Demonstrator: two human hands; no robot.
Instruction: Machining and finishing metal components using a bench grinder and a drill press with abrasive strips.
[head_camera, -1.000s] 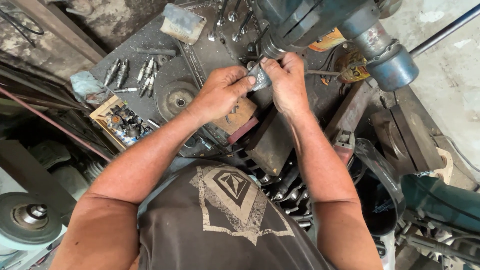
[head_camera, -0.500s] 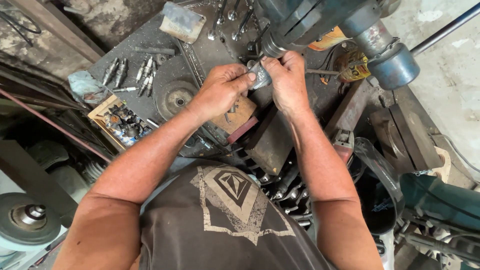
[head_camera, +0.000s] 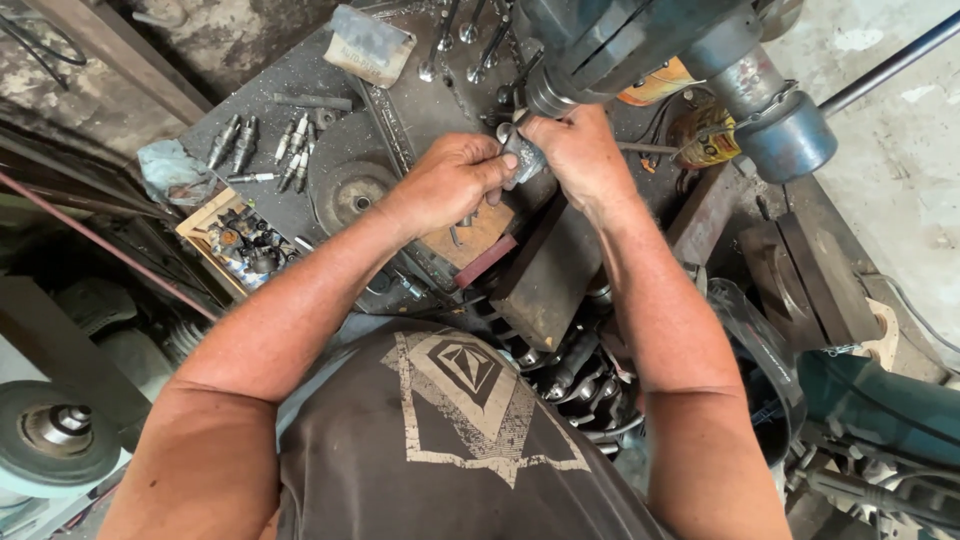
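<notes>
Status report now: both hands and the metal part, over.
Left hand and right hand both gripping small grey metal part. Part held under drill press head. Nothing between hands and part.

drill bits (head_camera: 262, 152), wooden box (head_camera: 236, 243), grinding disc (head_camera: 350, 190)

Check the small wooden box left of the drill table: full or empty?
Full: the wooden box is crowded with small metal parts, no bare bottom showing.

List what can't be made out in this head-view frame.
- Small metal part: shape mostly hidden by left hand and right hand.
- Drill tip: hidden behind both hands.
- Wooden box contents: too small to identify.
- Drill head: cut off by top edge.
</notes>
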